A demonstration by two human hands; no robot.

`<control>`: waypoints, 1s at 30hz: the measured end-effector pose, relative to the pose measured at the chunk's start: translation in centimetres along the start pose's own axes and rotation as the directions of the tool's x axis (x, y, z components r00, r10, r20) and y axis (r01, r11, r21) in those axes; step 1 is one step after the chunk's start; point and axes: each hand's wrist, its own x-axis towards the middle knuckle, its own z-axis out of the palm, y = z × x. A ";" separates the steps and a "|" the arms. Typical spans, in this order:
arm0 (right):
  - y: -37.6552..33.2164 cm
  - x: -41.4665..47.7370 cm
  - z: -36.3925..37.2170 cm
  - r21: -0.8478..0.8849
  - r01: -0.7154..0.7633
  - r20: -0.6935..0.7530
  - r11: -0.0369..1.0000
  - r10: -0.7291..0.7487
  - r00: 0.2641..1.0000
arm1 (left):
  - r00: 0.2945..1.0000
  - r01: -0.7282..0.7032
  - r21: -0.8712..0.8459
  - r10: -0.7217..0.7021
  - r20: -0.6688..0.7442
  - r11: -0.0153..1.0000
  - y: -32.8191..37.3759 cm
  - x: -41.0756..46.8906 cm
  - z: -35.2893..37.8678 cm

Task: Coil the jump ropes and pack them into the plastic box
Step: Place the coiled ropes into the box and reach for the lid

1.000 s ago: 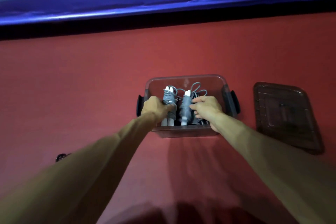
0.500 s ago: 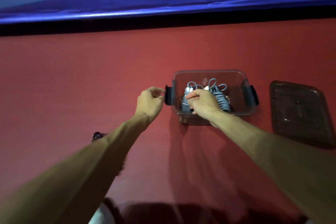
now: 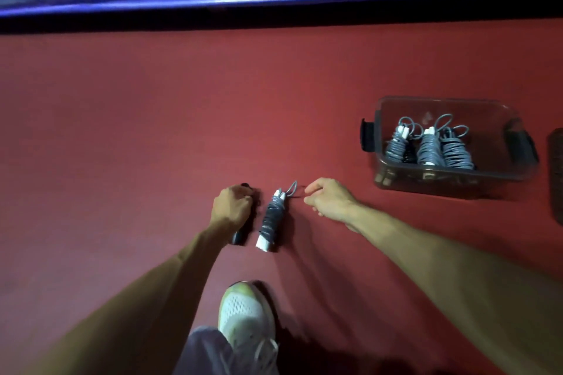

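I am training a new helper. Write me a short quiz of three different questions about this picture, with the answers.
1. True or false: the left hand is closed on a black jump rope.
2. Where does the grey coiled rope between the hands lie: A) in the plastic box, B) on the red floor, C) on the shoe?
3. What does the right hand pinch?

Key: 1 true; 2 B; 3 nothing; it is near the grey rope's loop.

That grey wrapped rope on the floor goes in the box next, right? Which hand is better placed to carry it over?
Probably the right hand: it is open beside the grey bundle's loop, on the plastic box's side. The left hand is closed on a black bundle.
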 end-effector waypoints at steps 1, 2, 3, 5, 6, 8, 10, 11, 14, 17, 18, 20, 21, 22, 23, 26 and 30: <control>0.1 0.3 1.1 -0.004 -0.009 0.015 1.000 0.009 1.000 | 1.000 0.004 0.011 -0.004 -0.011 1.000 -0.8 0.3 0.0; 0.3 0.5 2.2 -0.011 -0.019 0.032 1.000 0.020 0.999 | 1.000 0.009 0.017 -0.009 -0.018 1.000 -1.5 0.6 0.0; 0.5 0.8 3.3 -0.017 -0.026 0.045 1.000 0.027 0.999 | 0.999 0.019 0.013 -0.019 -0.029 1.000 -2.3 1.1 0.2; 0.7 1.3 5.2 -0.030 -0.036 0.060 0.999 0.038 0.998 | 0.997 0.057 -0.023 -0.059 -0.057 0.998 -3.8 2.2 0.6; 0.8 1.5 5.9 -0.041 -0.040 0.062 0.998 0.042 0.997 | 0.994 0.077 -0.037 -0.079 -0.069 0.996 -4.5 2.7 0.9; 1.1 1.9 7.3 -0.073 -0.052 0.061 0.996 0.056 0.997 | 0.991 0.100 -0.044 -0.103 -0.081 0.994 -5.8 3.5 1.7; 1.4 2.3 8.5 -0.098 -0.075 0.042 0.992 0.080 0.996 | 0.988 0.138 -0.045 -0.141 -0.066 0.989 -6.9 4.1 2.6; 1.7 2.6 9.2 -0.096 -0.093 0.027 0.991 0.096 0.995 | 0.987 0.154 -0.032 -0.155 -0.048 0.988 -7.4 4.4 3.0; 2.1 3.5 10.8 -0.074 -0.161 0.005 0.984 0.162 0.987 | 0.993 0.115 0.145 -0.118 0.013 0.983 -8.7 5.0 3.9; 2.2 3.8 11.8 -0.081 -0.207 -0.009 0.975 0.207 0.978 | 0.995 0.044 0.268 -0.065 0.071 0.962 -8.8 5.0 3.7; 2.2 3.8 12.1 -0.078 -0.217 -0.003 0.973 0.217 0.976 | 0.995 0.044 0.273 -0.067 0.075 0.961 -8.5 5.0 3.5; 2.1 3.9 12.4 -0.073 -0.221 0.027 0.973 0.223 0.974 | 0.993 0.062 0.265 -0.087 0.082 0.962 -7.8 4.8 3.2; 2.0 3.8 12.4 -0.073 -0.223 0.040 0.972 0.226 0.973 | 0.991 0.075 0.248 -0.101 0.091 0.966 -7.4 4.6 3.3; 1.9 3.7 12.1 -0.072 -0.227 0.046 0.971 0.230 0.972 | 0.988 0.092 0.225 -0.117 0.103 0.970 -7.1 4.4 3.4; 1.8 3.5 11.7 -0.065 -0.227 0.047 0.972 0.230 0.972 | 0.985 0.108 0.195 -0.131 0.110 0.975 -6.6 4.0 3.6; 2.2 2.3 9.1 -0.041 -0.182 0.042 0.983 0.183 0.982 | 0.978 0.161 0.082 -0.170 0.124 0.984 -4.9 2.8 4.1; 2.8 0.0 3.7 -0.018 -0.097 0.036 0.995 0.098 0.995 | 0.978 0.153 -0.114 -0.134 0.162 0.982 -0.8 1.4 4.2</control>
